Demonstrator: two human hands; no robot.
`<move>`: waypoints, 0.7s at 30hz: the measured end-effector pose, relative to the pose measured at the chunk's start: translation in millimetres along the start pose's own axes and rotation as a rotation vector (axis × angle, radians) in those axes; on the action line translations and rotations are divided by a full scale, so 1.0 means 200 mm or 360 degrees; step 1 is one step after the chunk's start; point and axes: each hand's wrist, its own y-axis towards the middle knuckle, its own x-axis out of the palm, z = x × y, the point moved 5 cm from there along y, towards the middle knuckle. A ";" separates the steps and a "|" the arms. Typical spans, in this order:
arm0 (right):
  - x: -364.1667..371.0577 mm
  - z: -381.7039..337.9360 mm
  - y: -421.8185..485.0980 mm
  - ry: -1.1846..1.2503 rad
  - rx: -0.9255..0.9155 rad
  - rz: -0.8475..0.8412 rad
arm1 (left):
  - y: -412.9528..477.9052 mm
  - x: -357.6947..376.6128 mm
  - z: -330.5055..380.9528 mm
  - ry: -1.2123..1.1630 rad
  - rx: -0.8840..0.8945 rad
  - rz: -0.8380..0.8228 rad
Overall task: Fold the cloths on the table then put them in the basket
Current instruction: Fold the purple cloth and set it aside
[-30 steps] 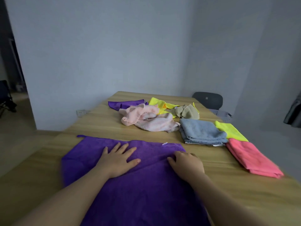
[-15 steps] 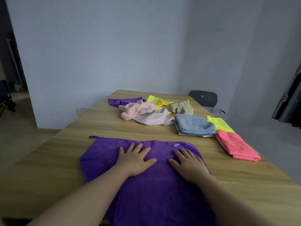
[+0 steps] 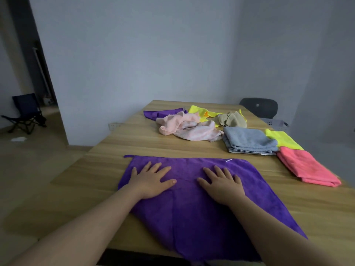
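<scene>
A large purple cloth (image 3: 201,212) lies spread on the wooden table (image 3: 96,179), its near edge hanging over the front. My left hand (image 3: 150,180) and my right hand (image 3: 222,183) rest flat on it, palms down, fingers spread. Farther back lie crumpled cloths: a pink one (image 3: 184,127), a small purple one (image 3: 163,113), a yellow one (image 3: 203,112) and a beige one (image 3: 232,120). At the right sit folded cloths: a grey-blue one (image 3: 249,141), a yellow-green one (image 3: 282,138) and a coral one (image 3: 305,167). A grey perforated basket (image 3: 276,122) shows past the table's right edge.
A dark chair back (image 3: 258,107) stands behind the table's far right corner. A folding chair (image 3: 26,114) stands on the floor at the far left. A wall socket (image 3: 115,124) is left of the table. White walls close the back and right.
My right hand opened from a curled grip to flat on the cloth. Both hands slid apart, smoothing the purple cloth. The view shifted left.
</scene>
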 end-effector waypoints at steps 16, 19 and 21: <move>-0.03 0.05 0.09 0.0010 0.0120 0.0091 | 0.08 -0.15 0.04 -0.0479 0.0544 0.0754; -0.04 0.05 0.09 0.0007 0.0124 0.0104 | -0.07 -0.17 0.01 -0.0527 0.0686 0.0893; -0.04 0.05 0.09 0.0001 0.0127 0.0112 | -0.12 -0.13 -0.02 -0.0481 0.0672 0.0701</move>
